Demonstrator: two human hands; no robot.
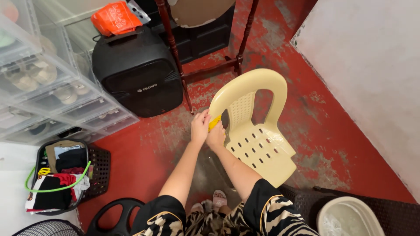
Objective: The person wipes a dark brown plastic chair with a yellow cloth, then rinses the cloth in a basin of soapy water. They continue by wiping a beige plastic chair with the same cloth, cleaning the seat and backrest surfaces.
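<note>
Yellow cloth point(214, 122) sat bunched between my left hand point(200, 127) and right hand point(216, 136), pressed together on the cream plastic chair point(258, 144); firm, short rubs seemed best.

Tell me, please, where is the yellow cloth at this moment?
In the head view the yellow cloth is near the middle, pressed between the left hand and right hand against the left edge of the cream plastic chair.
</note>
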